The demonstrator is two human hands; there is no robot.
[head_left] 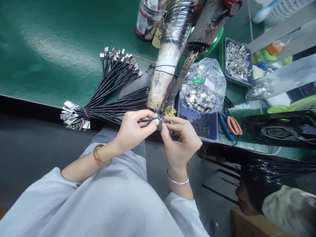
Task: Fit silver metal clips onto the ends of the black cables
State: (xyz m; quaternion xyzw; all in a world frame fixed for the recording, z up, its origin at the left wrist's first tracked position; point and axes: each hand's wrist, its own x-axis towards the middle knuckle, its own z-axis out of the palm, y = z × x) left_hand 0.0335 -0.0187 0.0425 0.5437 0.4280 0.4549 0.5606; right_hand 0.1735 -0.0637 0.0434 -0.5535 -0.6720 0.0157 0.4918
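Observation:
My left hand [134, 129] is closed in a pinch on a thin black cable [145, 120] just off the bench edge. My right hand [181, 138] is pinched on a small metal connector shell [159, 120] at that cable's tip. Both hands meet under the lower end of a wrapped, taped tool [164, 75] that slants down over the bench. To the left lies a bundle of black cables [108, 107] with metal connectors [72, 115] at the ends, tied with a red band.
A clear bag of metal shells [203, 87] rests on a blue tray of tiny black parts [203, 125]. Another blue tray of shells [237, 62], orange-handled pliers [233, 125], a jar [148, 19] and a black fan [281, 130] stand on the green bench [49, 49]. More cables [278, 169] hang at lower right.

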